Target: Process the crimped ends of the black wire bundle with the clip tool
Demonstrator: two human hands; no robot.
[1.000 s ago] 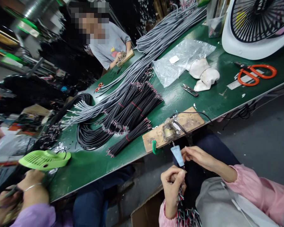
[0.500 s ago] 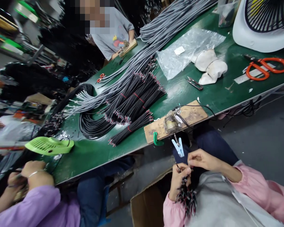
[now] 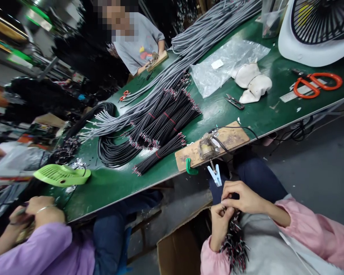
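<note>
My left hand (image 3: 220, 225) grips a bundle of black cables (image 3: 235, 248) with red, white and black wire ends, held over my lap. My right hand (image 3: 240, 196) pinches at the top of that bundle, fingertips against the left hand's. Just above both hands a light blue clothespin (image 3: 215, 175) hangs from the wooden board (image 3: 235, 139) fixed at the edge of the green table (image 3: 258, 114). A small metal fixture (image 3: 206, 148) sits on the board with a black lead running off it.
Black cable bundles (image 3: 160, 126) and long grey cables (image 3: 189, 49) cover the table. Orange scissors (image 3: 315, 82), snips (image 3: 233, 101), white cloth (image 3: 252, 82), a plastic bag (image 3: 223, 68) and a white fan (image 3: 318, 30) lie right. A cardboard box (image 3: 179, 252) stands below. Co-workers sit left and across.
My hands dropped lower toward my lap and closed together on the cable bundle. The right hand let go of the blue clothespin, which now hangs free from the board.
</note>
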